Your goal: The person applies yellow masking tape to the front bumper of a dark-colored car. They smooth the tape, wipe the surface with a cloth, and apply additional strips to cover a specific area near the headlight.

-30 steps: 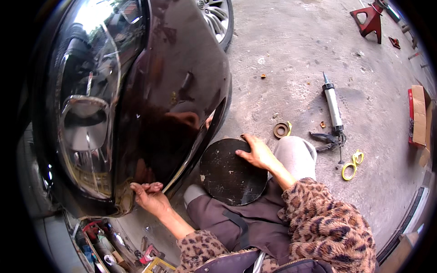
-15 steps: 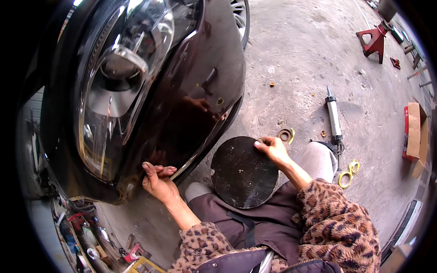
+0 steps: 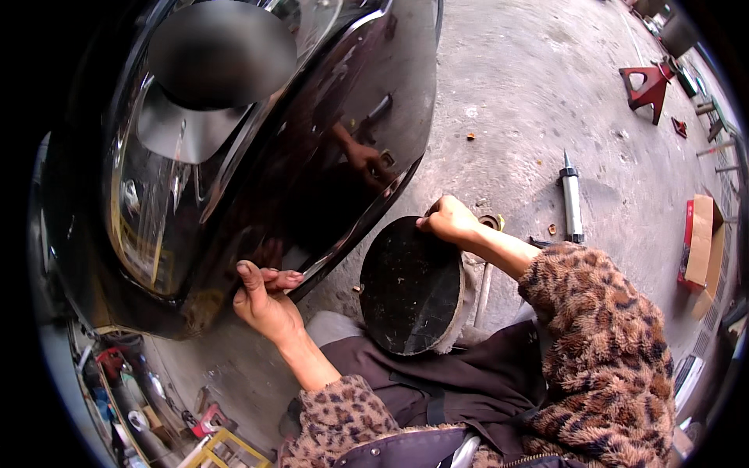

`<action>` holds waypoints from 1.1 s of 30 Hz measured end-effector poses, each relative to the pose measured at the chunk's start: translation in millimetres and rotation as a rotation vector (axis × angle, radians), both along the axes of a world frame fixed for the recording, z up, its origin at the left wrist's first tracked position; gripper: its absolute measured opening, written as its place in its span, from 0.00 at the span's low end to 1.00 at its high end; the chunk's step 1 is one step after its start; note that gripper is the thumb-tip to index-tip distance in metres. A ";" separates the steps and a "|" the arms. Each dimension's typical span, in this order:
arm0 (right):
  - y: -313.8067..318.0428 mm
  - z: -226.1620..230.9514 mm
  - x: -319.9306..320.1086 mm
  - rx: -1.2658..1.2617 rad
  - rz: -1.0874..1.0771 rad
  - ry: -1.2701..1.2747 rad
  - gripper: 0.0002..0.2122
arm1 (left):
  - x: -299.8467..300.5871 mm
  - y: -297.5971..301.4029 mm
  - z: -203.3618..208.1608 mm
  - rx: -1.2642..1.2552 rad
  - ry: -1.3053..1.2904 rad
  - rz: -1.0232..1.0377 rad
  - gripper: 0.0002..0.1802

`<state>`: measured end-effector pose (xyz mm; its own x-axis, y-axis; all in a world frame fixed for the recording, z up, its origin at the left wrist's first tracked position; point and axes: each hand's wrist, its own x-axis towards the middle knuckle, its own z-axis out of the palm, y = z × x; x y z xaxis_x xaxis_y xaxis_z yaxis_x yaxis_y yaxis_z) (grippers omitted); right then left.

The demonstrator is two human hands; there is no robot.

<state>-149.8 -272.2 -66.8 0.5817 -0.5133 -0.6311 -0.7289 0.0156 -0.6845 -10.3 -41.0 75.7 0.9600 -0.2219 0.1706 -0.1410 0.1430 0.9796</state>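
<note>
My right hand [image 3: 449, 219] grips the upper rim of a black round disc [image 3: 409, 285] with a scuffed face. The disc is tilted between my knees, and its pale, rough edge shows on the right. My left hand [image 3: 269, 304] is beside the lower corner of a dark, glossy car bumper [image 3: 343, 156], with fingers apart and thumb raised; nothing shows in it. Whether its fingertips touch the bumper I cannot tell. Above, the car's headlight [image 3: 183, 132] has a blurred dark oval over its upper part.
On the concrete floor to the right lie a caulking gun [image 3: 572, 199] and a brown ring [image 3: 490, 222]. Farther off are a red jack stand [image 3: 649, 90] and an open cardboard box [image 3: 706, 242]. Tools and a yellow frame [image 3: 234, 448] crowd the lower left.
My right hand has moved up and left along the disc's rim, and the disc has turned so its edge shows. My left hand has shifted slightly left. The view has moved closer to the car.
</note>
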 end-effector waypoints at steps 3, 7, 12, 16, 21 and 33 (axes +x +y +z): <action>-2.6 7.6 3.8 -0.035 0.036 0.047 0.19 | 4.7 -1.1 -3.1 -0.011 -0.014 0.056 0.30; 6.8 -6.7 35.9 -0.131 -0.059 0.125 0.21 | 0.0 -2.3 1.5 -0.004 -0.023 0.007 0.28; 39.8 -46.4 41.8 0.141 -0.023 -0.304 0.23 | 2.4 0.5 -1.3 0.028 -0.040 -0.002 0.28; 87.4 -55.9 -26.6 -0.220 0.335 -0.388 0.39 | 3.3 2.5 -3.3 -0.003 -0.039 -0.006 0.27; 78.7 -44.5 -23.6 -0.404 0.488 -0.192 0.35 | 0.1 1.5 -1.5 0.008 -0.024 0.004 0.26; 84.8 -25.3 6.7 -0.109 0.531 0.072 0.28 | 2.7 1.4 -3.4 0.007 -0.029 -0.012 0.27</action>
<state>-143.2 -187.4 -92.1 0.7357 -0.2249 -0.6389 -0.6625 -0.4356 -0.6094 -7.6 -39.6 72.3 0.9520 -0.2344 0.1967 -0.1678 0.1375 0.9762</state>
